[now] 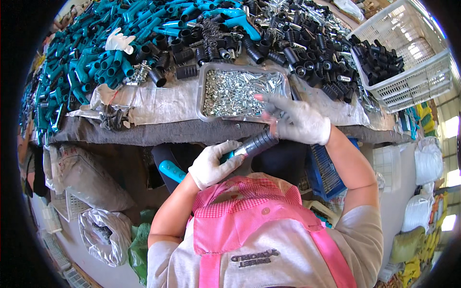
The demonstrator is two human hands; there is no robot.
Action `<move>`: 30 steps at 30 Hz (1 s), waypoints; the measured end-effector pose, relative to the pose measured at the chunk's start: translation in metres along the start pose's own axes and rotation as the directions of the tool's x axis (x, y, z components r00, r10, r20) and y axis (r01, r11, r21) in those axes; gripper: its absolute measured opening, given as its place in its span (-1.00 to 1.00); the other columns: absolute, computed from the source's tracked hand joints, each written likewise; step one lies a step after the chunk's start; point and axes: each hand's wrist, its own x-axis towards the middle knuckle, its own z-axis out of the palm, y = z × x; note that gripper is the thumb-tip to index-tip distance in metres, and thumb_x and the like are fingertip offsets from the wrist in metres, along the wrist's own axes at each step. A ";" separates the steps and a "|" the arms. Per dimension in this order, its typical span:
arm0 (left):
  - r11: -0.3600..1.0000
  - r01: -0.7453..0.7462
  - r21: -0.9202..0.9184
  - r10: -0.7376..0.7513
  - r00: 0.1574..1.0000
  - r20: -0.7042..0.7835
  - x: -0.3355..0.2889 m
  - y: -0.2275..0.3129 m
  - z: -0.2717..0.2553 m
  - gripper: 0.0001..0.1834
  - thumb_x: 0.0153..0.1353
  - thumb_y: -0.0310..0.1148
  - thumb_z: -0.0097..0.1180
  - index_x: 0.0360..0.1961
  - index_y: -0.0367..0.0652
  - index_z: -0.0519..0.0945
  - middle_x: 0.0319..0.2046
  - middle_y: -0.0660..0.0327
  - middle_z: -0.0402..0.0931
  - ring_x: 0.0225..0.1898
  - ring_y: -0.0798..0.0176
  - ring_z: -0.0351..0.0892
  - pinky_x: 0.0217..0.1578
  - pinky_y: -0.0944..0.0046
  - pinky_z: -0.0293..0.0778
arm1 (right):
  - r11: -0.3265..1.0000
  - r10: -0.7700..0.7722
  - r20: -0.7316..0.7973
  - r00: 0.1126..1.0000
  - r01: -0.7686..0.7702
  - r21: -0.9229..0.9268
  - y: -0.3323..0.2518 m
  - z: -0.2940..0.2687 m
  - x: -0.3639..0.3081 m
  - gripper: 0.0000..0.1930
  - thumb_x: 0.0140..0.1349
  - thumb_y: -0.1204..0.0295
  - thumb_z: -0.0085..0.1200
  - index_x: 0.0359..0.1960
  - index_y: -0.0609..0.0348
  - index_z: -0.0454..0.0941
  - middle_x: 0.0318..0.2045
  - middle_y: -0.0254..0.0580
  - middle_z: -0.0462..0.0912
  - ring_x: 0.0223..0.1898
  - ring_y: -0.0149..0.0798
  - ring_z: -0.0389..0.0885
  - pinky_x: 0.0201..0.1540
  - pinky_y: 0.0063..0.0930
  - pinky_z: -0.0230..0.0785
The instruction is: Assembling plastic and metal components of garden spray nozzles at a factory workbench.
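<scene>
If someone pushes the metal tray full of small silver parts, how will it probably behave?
The metal tray looks heavy for its size, since small silver parts fill it. It sits flat on cloth, so it would probably drag, not slide. The loose parts may shift or spill.

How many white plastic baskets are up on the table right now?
1: a white plastic basket at the table's far right corner, holding black tubular parts. Other basket-like items lie on the floor at lower left, not on the table; more may be hidden beyond the picture's rim.
</scene>
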 end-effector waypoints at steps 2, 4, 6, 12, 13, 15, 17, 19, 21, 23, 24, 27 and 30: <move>1.000 0.009 0.002 -0.009 1.000 0.000 0.000 -0.002 0.001 -0.68 0.17 -0.24 0.11 -0.14 -0.25 0.54 -0.41 0.06 0.56 -0.37 0.23 0.57 -0.26 0.24 0.45 | 0.975 -0.170 0.020 0.985 0.166 0.145 0.014 0.009 -0.002 -0.57 0.20 0.39 0.05 0.14 0.01 0.36 -0.49 -0.21 0.62 -0.41 -0.18 0.65 -0.27 -0.44 0.49; 1.000 0.022 0.003 -0.022 1.000 -0.003 0.000 -0.004 0.003 -0.67 0.17 -0.23 0.11 -0.14 -0.25 0.54 -0.40 0.03 0.56 -0.37 0.20 0.58 -0.26 0.23 0.45 | 0.976 -0.046 0.115 0.992 0.069 -0.207 0.009 0.005 -0.004 -0.38 0.12 0.36 0.16 0.24 0.01 0.23 -0.29 -0.12 0.60 -0.36 -0.23 0.63 -0.26 -0.42 0.50; 0.999 -0.048 0.022 0.047 0.999 0.016 -0.002 0.002 0.005 -0.66 0.18 -0.22 0.10 -0.13 -0.25 0.54 -0.42 0.03 0.56 -0.38 0.19 0.59 -0.27 0.22 0.45 | 0.980 0.031 0.050 0.998 -0.020 -0.196 0.012 0.009 -0.009 -0.37 0.06 0.35 0.23 0.20 0.03 0.28 -0.14 -0.04 0.53 -0.30 -0.22 0.61 -0.24 -0.39 0.50; 1.000 0.028 -0.012 -0.027 1.000 0.010 0.001 -0.006 0.006 -0.65 0.21 -0.22 0.08 -0.10 -0.25 0.53 -0.49 0.14 0.54 -0.45 0.30 0.52 -0.34 0.27 0.45 | 0.978 -0.201 0.178 0.963 0.207 -0.015 0.020 0.012 -0.011 -0.60 0.00 0.46 0.23 -0.05 0.09 0.52 -0.12 -0.15 0.55 -0.05 -0.15 0.52 0.07 -0.32 0.35; 0.994 0.071 -0.085 -0.068 0.997 0.038 0.002 -0.007 0.006 -0.66 0.21 -0.21 0.07 -0.10 -0.25 0.53 -0.51 0.20 0.52 -0.49 0.37 0.48 -0.37 0.30 0.44 | 0.958 -0.278 0.201 0.939 0.285 -0.006 0.020 0.010 -0.011 -0.60 -0.01 0.48 0.22 -0.06 0.10 0.53 -0.11 -0.15 0.55 -0.04 -0.13 0.52 0.06 -0.31 0.35; 0.964 0.190 -0.184 -0.170 0.978 0.119 0.001 0.000 0.003 -0.66 0.22 -0.20 0.07 -0.09 -0.23 0.53 -0.56 0.30 0.46 -0.52 0.48 0.40 -0.44 0.38 0.41 | 0.904 -0.424 0.219 0.879 0.426 0.040 0.023 0.009 -0.011 -0.59 -0.05 0.51 0.22 -0.08 0.12 0.54 -0.06 -0.15 0.54 -0.01 -0.10 0.51 0.06 -0.28 0.36; 0.936 0.175 -0.305 -0.113 0.971 0.212 0.002 -0.001 0.001 -0.75 0.26 -0.26 0.06 -0.16 -0.21 0.53 -0.52 0.34 0.45 -0.51 0.52 0.37 -0.45 0.45 0.38 | 0.928 -0.364 0.202 0.909 0.373 -0.008 0.017 0.007 -0.013 -0.60 -0.02 0.50 0.21 -0.06 0.11 0.53 -0.08 -0.13 0.55 -0.03 -0.11 0.53 0.05 -0.29 0.37; 0.971 0.165 -0.171 -0.151 0.984 0.091 0.000 0.005 0.006 -0.75 0.25 -0.28 0.05 -0.16 -0.24 0.53 -0.51 0.32 0.48 -0.49 0.49 0.41 -0.42 0.43 0.39 | 0.955 -0.193 0.136 0.972 0.218 -0.200 0.011 0.010 -0.019 -0.64 0.10 0.44 0.14 -0.01 0.09 0.50 -0.15 -0.05 0.58 -0.12 -0.10 0.57 -0.01 -0.32 0.40; 0.975 -0.121 0.186 0.135 0.989 -0.061 0.001 0.004 0.007 -0.73 0.22 -0.32 0.08 -0.15 -0.29 0.52 -0.50 0.26 0.51 -0.46 0.43 0.45 -0.38 0.38 0.41 | 0.899 0.432 0.177 0.885 -0.437 -0.007 -0.014 0.011 -0.018 -0.63 0.17 0.40 0.10 0.04 0.07 0.46 -0.20 -0.01 0.59 -0.18 -0.10 0.60 -0.13 -0.32 0.46; 0.979 -0.061 0.194 0.076 0.994 -0.073 0.002 0.002 0.008 -0.69 0.18 -0.33 0.11 -0.14 -0.33 0.51 -0.48 0.21 0.54 -0.43 0.40 0.47 -0.34 0.34 0.43 | 0.993 0.009 0.106 0.994 0.003 -0.115 0.009 0.015 -0.020 -0.57 0.18 0.38 0.09 0.12 0.05 0.39 -0.11 -0.01 0.54 -0.11 -0.13 0.56 -0.24 -0.28 0.50; 0.986 -0.047 0.157 0.057 0.997 -0.056 0.002 0.003 0.007 -0.69 0.17 -0.32 0.11 -0.14 -0.33 0.51 -0.48 0.18 0.54 -0.43 0.38 0.50 -0.34 0.32 0.44 | 0.966 -0.237 0.085 0.968 0.244 -0.088 0.012 0.014 -0.019 -0.54 0.18 0.37 0.09 0.14 0.04 0.36 -0.07 0.00 0.52 -0.08 -0.11 0.54 -0.23 -0.27 0.50; 0.972 -0.060 0.229 0.079 0.994 -0.072 0.002 0.006 0.010 -0.69 0.17 -0.32 0.12 -0.14 -0.33 0.52 -0.47 0.11 0.56 -0.44 0.31 0.55 -0.34 0.29 0.45 | 0.958 -0.249 0.129 0.960 0.264 -0.116 0.022 0.019 -0.024 -0.46 0.14 0.31 0.15 0.16 0.08 0.31 -0.05 0.02 0.49 -0.03 0.02 0.49 -0.08 -0.25 0.43; 0.894 -0.131 0.428 0.204 0.970 -0.129 0.000 0.005 0.012 -0.70 0.17 -0.33 0.11 -0.14 -0.33 0.52 -0.46 0.05 0.57 -0.44 0.24 0.59 -0.36 0.25 0.47 | 0.993 -0.074 0.099 0.992 0.083 -0.088 0.019 0.025 -0.029 -0.49 0.04 0.39 0.23 0.06 0.12 0.40 -0.15 0.00 0.55 -0.09 0.02 0.53 -0.05 -0.22 0.39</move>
